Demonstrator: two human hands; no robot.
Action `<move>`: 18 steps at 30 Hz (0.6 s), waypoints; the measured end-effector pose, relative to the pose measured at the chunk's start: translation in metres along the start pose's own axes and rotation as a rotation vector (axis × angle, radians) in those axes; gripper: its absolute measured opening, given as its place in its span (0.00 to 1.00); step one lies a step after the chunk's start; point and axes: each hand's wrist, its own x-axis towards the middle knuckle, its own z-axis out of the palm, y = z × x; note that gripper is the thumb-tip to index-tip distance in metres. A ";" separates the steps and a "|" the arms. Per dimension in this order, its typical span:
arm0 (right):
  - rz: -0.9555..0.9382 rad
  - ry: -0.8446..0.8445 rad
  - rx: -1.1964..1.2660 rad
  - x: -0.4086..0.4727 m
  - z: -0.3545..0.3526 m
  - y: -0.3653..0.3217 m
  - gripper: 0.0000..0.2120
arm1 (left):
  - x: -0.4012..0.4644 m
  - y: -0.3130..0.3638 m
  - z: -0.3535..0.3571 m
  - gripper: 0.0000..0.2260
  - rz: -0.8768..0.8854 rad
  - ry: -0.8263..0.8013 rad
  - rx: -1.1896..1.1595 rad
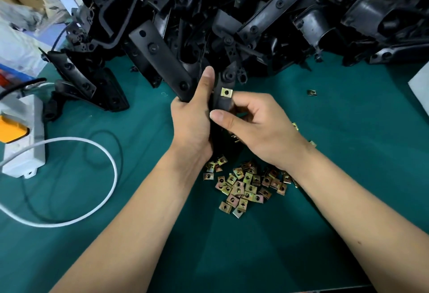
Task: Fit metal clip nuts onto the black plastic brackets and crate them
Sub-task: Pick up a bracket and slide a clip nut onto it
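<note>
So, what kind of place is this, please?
Most likely a small factory assembly bench. A large heap of black plastic brackets covers the back of the green table, a pile of loose metal clip nuts lies near the person, and both hands hold one bracket with a nut fitted.

A heap of brackets (232,14) fills the back of the table (348,153). In front of it both hands meet on one bracket (221,102); the loose clip nuts (246,186) lie nearer still, between the forearms. A power strip (25,134) and its cable (92,176) lie far left.
</note>
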 end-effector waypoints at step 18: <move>0.138 0.545 0.291 0.005 -0.035 -0.003 0.12 | 0.038 0.039 -0.040 0.18 -0.156 0.146 -0.367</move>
